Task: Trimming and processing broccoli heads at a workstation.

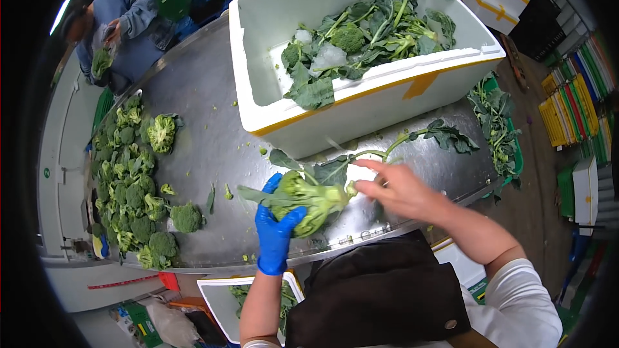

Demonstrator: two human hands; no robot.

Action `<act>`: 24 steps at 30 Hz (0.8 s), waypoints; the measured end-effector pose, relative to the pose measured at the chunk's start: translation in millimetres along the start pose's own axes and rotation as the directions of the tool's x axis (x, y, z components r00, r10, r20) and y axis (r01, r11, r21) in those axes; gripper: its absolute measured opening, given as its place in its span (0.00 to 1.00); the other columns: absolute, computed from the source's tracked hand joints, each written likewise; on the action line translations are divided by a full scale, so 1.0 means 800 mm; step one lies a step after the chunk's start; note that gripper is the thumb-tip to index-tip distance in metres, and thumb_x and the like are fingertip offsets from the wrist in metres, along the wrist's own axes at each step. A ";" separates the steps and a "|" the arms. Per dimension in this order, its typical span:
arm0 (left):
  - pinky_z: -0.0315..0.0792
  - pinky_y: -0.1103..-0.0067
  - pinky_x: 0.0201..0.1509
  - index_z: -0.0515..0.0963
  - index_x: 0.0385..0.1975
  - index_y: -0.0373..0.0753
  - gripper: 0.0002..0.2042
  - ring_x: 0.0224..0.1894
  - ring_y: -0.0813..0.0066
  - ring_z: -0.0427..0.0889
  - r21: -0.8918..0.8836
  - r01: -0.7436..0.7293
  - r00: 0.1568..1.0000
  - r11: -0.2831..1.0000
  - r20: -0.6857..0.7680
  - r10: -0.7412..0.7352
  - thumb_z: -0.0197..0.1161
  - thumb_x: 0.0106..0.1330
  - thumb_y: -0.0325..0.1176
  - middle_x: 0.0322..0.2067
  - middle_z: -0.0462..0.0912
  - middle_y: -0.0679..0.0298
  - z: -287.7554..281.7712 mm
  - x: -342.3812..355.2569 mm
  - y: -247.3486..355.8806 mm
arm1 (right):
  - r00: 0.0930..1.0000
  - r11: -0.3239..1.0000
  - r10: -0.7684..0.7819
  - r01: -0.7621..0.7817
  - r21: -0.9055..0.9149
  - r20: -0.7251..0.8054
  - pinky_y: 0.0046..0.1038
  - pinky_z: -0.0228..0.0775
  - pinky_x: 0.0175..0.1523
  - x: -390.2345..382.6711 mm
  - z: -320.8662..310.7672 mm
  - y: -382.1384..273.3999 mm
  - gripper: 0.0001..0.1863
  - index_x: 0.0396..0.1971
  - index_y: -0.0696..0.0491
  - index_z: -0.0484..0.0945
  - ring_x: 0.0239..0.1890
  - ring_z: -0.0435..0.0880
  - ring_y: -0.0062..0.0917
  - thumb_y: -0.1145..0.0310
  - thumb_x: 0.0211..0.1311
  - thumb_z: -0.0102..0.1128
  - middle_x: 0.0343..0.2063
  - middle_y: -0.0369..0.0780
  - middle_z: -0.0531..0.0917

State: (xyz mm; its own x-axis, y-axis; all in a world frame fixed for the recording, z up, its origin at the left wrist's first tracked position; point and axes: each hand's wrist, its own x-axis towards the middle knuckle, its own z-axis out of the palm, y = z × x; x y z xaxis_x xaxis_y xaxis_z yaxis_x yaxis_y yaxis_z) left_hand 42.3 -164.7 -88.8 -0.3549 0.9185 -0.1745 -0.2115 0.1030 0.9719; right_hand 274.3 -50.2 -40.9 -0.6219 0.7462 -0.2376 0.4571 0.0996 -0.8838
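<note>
A broccoli head (306, 200) lies on its side in my left hand (277, 235), which wears a blue glove and wraps its fingers and thumb around it. Its pale stem end points right, and leaves still hang on it. My right hand (403, 190), bare and curled, is at that stem end, with thumb and forefinger by a small pale green piece (351, 188). Whether it grips that or something hidden, I cannot make out. Just above my right fingers, a long leaf stalk (390, 148) stretches right to a dark green leaf (448, 136).
A white foam box (367, 100) of leafy broccoli and ice stands on the metal table (200, 116). Trimmed broccoli (129, 187) is heaped at left. Leaves fill a green crate (509, 148) at right. Another foam box (222, 312) sits below the edge. A person (126, 32) handles broccoli at far left.
</note>
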 end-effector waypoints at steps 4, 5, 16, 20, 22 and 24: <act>0.68 0.72 0.59 0.58 0.64 0.33 0.42 0.56 0.66 0.73 0.213 -0.108 0.994 0.971 0.004 0.110 0.73 0.46 0.27 0.56 0.69 0.57 0.029 -0.012 0.008 | 0.959 0.807 0.212 -0.279 0.520 0.186 0.23 0.60 0.21 0.018 0.064 0.034 0.25 0.57 0.55 0.68 0.14 0.67 0.17 0.51 0.70 0.47 0.18 0.36 0.73; 0.67 0.71 0.60 0.57 0.64 0.34 0.44 0.57 0.65 0.71 0.303 -0.229 0.973 0.925 0.035 0.229 0.74 0.45 0.28 0.58 0.67 0.57 0.027 -0.014 0.011 | 0.917 0.586 0.263 -0.398 0.706 0.298 0.18 0.54 0.17 0.020 0.070 0.045 0.24 0.59 0.54 0.66 0.11 0.61 0.13 0.53 0.72 0.44 0.16 0.32 0.68; 0.65 0.70 0.64 0.56 0.66 0.36 0.47 0.63 0.65 0.67 -0.207 0.003 0.998 0.978 0.068 0.012 0.76 0.42 0.30 0.62 0.65 0.58 0.012 -0.028 -0.002 | 0.929 0.370 -0.078 -0.310 0.876 0.361 0.16 0.60 0.18 0.026 0.100 0.120 0.26 0.65 0.51 0.57 0.24 0.71 0.16 0.64 0.68 0.45 0.39 0.39 0.74; 0.65 0.69 0.64 0.56 0.66 0.36 0.48 0.61 0.66 0.69 -0.165 -0.064 0.991 0.984 0.102 0.082 0.76 0.40 0.25 0.61 0.66 0.57 0.012 -0.029 -0.007 | 0.937 0.300 -0.024 -0.325 0.897 0.348 0.16 0.62 0.18 0.033 0.097 0.119 0.27 0.64 0.53 0.56 0.24 0.73 0.18 0.66 0.66 0.44 0.40 0.40 0.75; 0.65 0.69 0.65 0.56 0.66 0.36 0.48 0.62 0.66 0.68 -0.118 -0.078 0.988 0.990 0.124 0.093 0.76 0.41 0.25 0.61 0.65 0.57 0.016 -0.030 -0.002 | 0.914 0.209 -0.113 -0.362 0.908 0.390 0.19 0.65 0.20 0.038 0.098 0.137 0.25 0.61 0.55 0.61 0.27 0.75 0.18 0.66 0.65 0.44 0.40 0.40 0.77; 0.64 0.69 0.65 0.56 0.66 0.36 0.48 0.62 0.65 0.67 -0.072 -0.095 0.984 0.993 0.145 0.105 0.75 0.42 0.24 0.62 0.64 0.57 0.018 -0.029 -0.002 | 0.912 0.180 0.096 -0.409 0.895 0.398 0.21 0.66 0.21 0.037 0.108 0.143 0.22 0.58 0.56 0.65 0.27 0.75 0.19 0.65 0.65 0.43 0.39 0.40 0.77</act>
State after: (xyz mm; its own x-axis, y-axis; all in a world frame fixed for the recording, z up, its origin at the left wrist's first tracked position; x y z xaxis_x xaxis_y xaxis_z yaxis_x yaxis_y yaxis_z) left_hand 64.2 -180.9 -83.7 -0.2395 0.9698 -0.0470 -0.2417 -0.0126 0.9703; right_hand 253.1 -73.9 -183.9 -0.7762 0.4286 -0.4623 -0.2324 -0.8763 -0.4221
